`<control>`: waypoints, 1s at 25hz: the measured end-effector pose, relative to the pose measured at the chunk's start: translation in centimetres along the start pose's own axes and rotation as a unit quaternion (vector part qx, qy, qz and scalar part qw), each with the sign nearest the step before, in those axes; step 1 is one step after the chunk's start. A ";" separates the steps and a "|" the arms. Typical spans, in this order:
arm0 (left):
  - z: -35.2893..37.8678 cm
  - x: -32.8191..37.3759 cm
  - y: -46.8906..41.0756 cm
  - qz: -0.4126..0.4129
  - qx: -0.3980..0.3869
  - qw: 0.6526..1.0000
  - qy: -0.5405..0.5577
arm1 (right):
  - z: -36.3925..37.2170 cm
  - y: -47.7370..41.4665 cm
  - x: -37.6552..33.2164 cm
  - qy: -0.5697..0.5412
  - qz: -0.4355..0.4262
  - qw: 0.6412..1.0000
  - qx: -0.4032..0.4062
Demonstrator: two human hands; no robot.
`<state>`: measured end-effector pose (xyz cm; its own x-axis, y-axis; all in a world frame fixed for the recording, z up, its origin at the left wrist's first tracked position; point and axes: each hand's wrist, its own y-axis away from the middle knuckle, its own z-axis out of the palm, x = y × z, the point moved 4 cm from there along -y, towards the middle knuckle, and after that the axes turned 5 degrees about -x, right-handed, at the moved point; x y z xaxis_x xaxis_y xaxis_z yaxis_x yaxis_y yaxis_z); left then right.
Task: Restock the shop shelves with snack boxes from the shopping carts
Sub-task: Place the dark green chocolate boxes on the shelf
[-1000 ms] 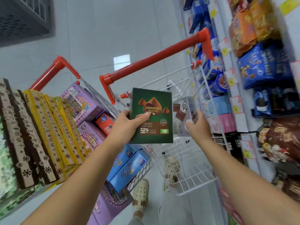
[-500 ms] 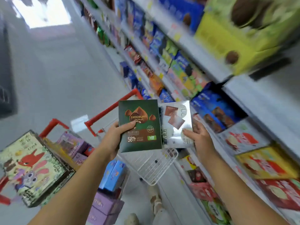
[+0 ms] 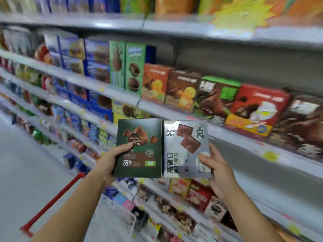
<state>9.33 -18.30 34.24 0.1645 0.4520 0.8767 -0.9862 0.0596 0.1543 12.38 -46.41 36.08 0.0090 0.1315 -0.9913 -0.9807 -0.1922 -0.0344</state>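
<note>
My left hand (image 3: 111, 160) grips a dark green chocolate truffle box (image 3: 139, 147) marked 58%, thumb across its front. Beside it, touching edge to edge, my right hand (image 3: 215, 167) holds a silver chocolate box (image 3: 185, 149) marked 20%, thumb on its lower right corner. Both boxes are upright, raised in front of the shelves. Behind them a shelf (image 3: 227, 137) carries a row of orange, brown, green and red snack boxes (image 3: 215, 95), with an open dark gap (image 3: 262, 65) above that row.
A cart's red handle (image 3: 52, 203) and white wire basket (image 3: 122, 215) sit low at the left, under my arms. Stocked shelves run away to the left along the aisle; pale floor (image 3: 26, 163) lies at the left.
My view has swung up from the carts to the shelves. Both hands have lifted the two boxes higher, side by side, in front of the shelf.
</note>
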 end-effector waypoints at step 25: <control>37.3 -1.9 2.1 0.110 -0.191 0.974 -0.058 | -29.3 16.9 -29.9 0.229 -0.290 0.919 0.141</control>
<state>7.64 -52.25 49.92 -0.0733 0.3885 0.9185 -0.9288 0.3089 -0.2047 1.24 -82.04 61.40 0.5635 -0.3032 -0.7685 -0.7963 0.0482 -0.6029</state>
